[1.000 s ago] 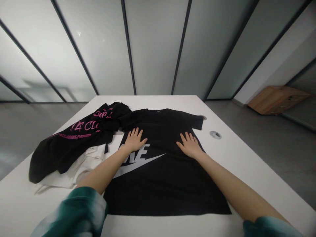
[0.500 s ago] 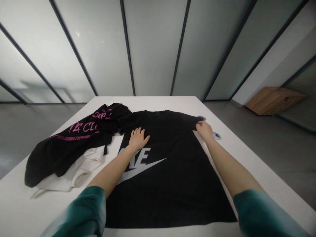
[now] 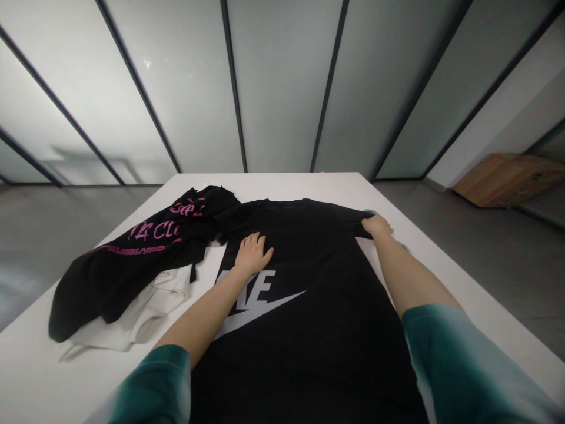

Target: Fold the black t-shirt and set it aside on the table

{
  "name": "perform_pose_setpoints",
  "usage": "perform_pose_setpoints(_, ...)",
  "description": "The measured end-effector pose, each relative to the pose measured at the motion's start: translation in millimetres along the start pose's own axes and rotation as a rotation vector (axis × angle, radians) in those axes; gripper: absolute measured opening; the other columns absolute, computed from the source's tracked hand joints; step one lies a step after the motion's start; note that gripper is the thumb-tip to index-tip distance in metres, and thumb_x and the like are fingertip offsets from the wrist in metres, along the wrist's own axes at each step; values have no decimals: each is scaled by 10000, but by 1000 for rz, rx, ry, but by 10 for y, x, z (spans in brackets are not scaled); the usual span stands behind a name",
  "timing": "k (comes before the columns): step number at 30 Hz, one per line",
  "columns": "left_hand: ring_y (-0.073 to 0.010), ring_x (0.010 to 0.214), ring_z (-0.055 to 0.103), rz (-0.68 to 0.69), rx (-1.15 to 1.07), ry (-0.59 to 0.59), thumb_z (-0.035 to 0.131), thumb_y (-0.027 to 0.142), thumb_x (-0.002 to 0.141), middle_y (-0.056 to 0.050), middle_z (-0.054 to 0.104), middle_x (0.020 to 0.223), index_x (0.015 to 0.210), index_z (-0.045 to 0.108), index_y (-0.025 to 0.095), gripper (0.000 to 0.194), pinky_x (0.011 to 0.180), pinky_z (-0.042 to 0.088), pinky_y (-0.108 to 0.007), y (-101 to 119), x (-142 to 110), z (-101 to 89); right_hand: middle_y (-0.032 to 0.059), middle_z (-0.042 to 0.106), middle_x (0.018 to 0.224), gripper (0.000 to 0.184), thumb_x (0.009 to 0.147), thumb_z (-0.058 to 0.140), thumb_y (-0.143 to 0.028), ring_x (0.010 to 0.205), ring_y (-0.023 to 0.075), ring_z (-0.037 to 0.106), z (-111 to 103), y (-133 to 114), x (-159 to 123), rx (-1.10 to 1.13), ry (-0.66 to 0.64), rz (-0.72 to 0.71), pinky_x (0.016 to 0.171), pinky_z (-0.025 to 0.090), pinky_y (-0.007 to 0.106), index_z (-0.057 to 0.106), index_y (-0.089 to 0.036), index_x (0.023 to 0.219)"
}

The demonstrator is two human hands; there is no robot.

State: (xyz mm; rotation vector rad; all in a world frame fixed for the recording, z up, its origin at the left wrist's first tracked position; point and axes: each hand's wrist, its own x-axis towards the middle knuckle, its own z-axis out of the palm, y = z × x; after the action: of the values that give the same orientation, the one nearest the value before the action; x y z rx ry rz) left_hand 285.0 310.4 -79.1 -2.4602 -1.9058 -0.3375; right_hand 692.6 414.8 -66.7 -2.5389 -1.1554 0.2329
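The black Nike T-shirt (image 3: 318, 330) lies spread front up on the white bench (image 3: 309, 182), collar (image 3: 286, 203) at the far end and lower part running out of view. What has just changed is the right hand (image 3: 376, 226): it has left the chest, where it was pressed flat, and is now at the end of the right-hand short sleeve (image 3: 348, 219). Its fingers are bent at the cuff, though whether they pinch the cloth or only rest on it I cannot tell. The left hand (image 3: 251, 254) stays on the chest just above the white print (image 3: 260, 312), fingers open and spread, palm down. So the work at the right has passed from the shirt's body to its sleeve, which looks fairly flat. Near the right hand are two round cable grommets, both partly covered. To the left, a black T-shirt with pink lettering (image 3: 132, 265) lies rumpled over a white garment (image 3: 154, 300), close against the other sleeve. A frosted glass partition (image 3: 282, 88) stands beyond.
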Motion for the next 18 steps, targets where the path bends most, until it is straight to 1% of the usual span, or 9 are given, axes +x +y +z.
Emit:
perform_pose_setpoints(2, -324, 1371, 428, 3, -5, 3, 431, 456, 964, -180, 494, 1466, 1343, 545, 126, 516, 1125, 349, -468, 0, -1, 7, 230, 674, 1112, 349, 821, 555, -207, 1079, 331, 628, -45, -24, 58, 40, -27, -95, 912, 483, 398, 700, -56, 1100)
perform_pose_setpoints(3, -327, 1373, 427, 4, -10, 4, 434, 455, 963, -183, 493, 1466, 1344, 544, 123, 517, 1126, 348, -471, 0, -2, 8, 216, 687, 1077, 337, 815, 548, -186, 1048, 316, 640, -71, -40, 69, 64, -11, -137, 887, 493, 376, 703, -57, 1086)
perform_pose_setpoints(5, -332, 1375, 425, 3, -17, 2, 443, 455, 960, -187, 493, 1464, 1345, 544, 118, 521, 1128, 347, -471, 2, -2, 8, 189, 701, 1047, 355, 799, 545, -157, 1015, 294, 647, -125, -87, 53, 102, 74, -193, 868, 502, 359, 692, -64, 1109)
perform_pose_setpoints(7, -330, 1377, 425, 1, -18, -4, 444, 457, 959, -185, 494, 1462, 1347, 543, 119, 524, 1131, 344, -465, 5, -1, 6, 171, 705, 1060, 394, 792, 539, -139, 1015, 284, 647, -179, -166, -11, 111, 170, -251, 879, 504, 363, 674, -78, 1158)
perform_pose_setpoints(10, -330, 1378, 422, 4, -17, -4, 436, 463, 960, -180, 490, 1468, 1350, 541, 126, 526, 1130, 345, -473, 8, 1, 6, 173, 691, 1130, 429, 819, 513, -133, 1047, 295, 641, -248, -343, -186, 33, 229, -392, 904, 497, 392, 654, -101, 1223)
perform_pose_setpoints(12, -335, 1377, 420, 7, -18, -1, 433, 465, 960, -186, 487, 1469, 1353, 539, 120, 534, 1128, 346, -479, 8, 1, 8, 181, 658, 1212, 450, 856, 483, -142, 1072, 314, 638, -268, -481, -343, -72, 210, -510, 903, 498, 419, 627, -125, 1282)
perform_pose_setpoints(14, -336, 1379, 417, 10, -17, -2, 429, 466, 960, -191, 484, 1470, 1361, 533, 108, 547, 1131, 342, -476, 7, 1, 11, 182, 624, 1274, 460, 894, 442, -147, 1080, 325, 641, -251, -611, -517, -196, 160, -630, 889, 503, 437, 599, -154, 1326)
perform_pose_setpoints(18, -334, 1393, 402, 6, -18, -15, 426, 469, 959, -192, 477, 1479, 1368, 528, 105, 557, 1139, 332, -472, 5, 2, 14, 176, 597, 1321, 491, 912, 407, -127, 1051, 305, 659, -83, -783, -846, -409, 58, -829, 841, 523, 415, 549, -178, 1379)
